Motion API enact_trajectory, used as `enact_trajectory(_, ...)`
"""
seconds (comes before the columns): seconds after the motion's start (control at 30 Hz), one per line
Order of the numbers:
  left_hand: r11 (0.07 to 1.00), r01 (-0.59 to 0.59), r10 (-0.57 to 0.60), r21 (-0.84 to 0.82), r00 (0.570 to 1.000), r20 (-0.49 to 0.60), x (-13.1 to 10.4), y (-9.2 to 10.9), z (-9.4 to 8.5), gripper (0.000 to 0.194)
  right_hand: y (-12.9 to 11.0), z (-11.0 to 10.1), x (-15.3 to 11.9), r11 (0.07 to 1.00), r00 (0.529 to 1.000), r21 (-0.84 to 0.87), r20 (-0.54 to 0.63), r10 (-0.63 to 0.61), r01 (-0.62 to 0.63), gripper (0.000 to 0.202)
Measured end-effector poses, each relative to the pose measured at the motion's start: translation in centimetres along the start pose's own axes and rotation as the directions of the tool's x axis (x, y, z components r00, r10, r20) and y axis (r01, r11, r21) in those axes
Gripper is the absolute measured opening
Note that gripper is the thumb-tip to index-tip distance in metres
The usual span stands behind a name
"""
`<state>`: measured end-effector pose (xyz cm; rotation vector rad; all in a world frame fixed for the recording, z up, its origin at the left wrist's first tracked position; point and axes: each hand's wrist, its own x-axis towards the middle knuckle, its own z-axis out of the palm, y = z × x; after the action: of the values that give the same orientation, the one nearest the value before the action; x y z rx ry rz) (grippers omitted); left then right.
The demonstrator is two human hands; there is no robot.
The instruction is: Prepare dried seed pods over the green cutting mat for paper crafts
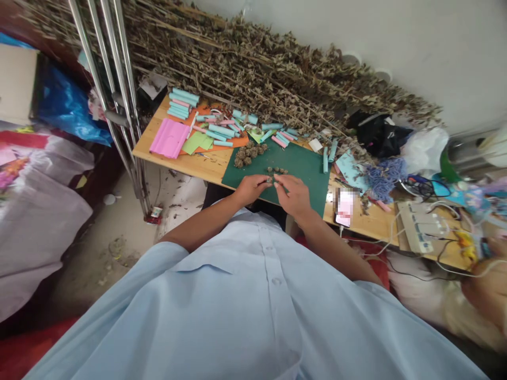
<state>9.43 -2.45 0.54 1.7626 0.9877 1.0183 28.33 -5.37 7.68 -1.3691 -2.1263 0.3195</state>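
My left hand (253,189) is closed, its thumb and fingertips pinching a small brown dried clump (269,180) over the front of the green mat (307,158). Just to the right, my right hand (292,194) has its fingers curled together beside the clump; anything between its fingertips is too small to make out. Beyond both hands lie several small brown balls (277,170) in a short row. A pile of larger brown dried balls (246,154) rests at the mat's left back part.
Blue and pink paper rolls (222,130) and a pink sheet (169,138) cover the left of the wooden table (198,168). Dried stalks (253,63) line the back. At the right are a phone (344,207), blue yarn (382,177) and a power strip (414,226). Metal poles (119,95) stand at left.
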Motion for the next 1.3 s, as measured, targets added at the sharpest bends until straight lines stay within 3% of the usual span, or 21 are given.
enact_trajectory(0.13,0.999,0.036,-0.037,-0.041,0.999,-0.025,0.0,-0.3,0.3,0.024,0.5,0.6,-0.5,0.982,0.993,0.160,-0.044,0.105,-0.097,0.027)
enact_trajectory(0.3,0.995,0.066,-0.070,-0.080,0.996,-0.054,0.0,-0.4,0.5,0.028,0.6,1.3,-1.1,0.960,0.983,0.230,-0.056,0.175,-0.157,0.024)
enact_trajectory(0.6,0.997,0.040,-0.043,-0.072,0.999,-0.032,-0.2,-0.1,0.4,0.027,-0.4,1.2,-1.3,0.942,0.970,0.295,-0.131,0.206,-0.160,0.028)
enact_trajectory(0.77,0.994,-0.010,0.007,-0.110,1.000,-0.022,-0.3,0.1,0.3,0.028,-0.5,1.1,-1.2,0.957,0.992,0.281,-0.071,0.100,-0.077,0.043)
enact_trajectory(1.1,0.994,-0.034,0.034,-0.099,0.999,-0.008,-0.4,0.5,-0.1,0.024,-0.2,1.0,-0.8,0.981,0.984,-0.075,0.042,-0.175,0.177,0.047)
enact_trajectory(1.2,0.995,-0.028,0.027,-0.100,0.999,-0.019,-0.3,0.4,0.0,0.024,-0.2,1.2,-0.9,0.990,0.988,0.013,-0.063,-0.140,0.141,0.042)
enact_trajectory(1.3,0.997,-0.005,0.002,-0.080,0.999,-0.042,-0.3,0.0,0.1,0.023,-0.2,1.4,-1.3,0.986,0.978,0.168,-0.209,0.016,0.020,0.036)
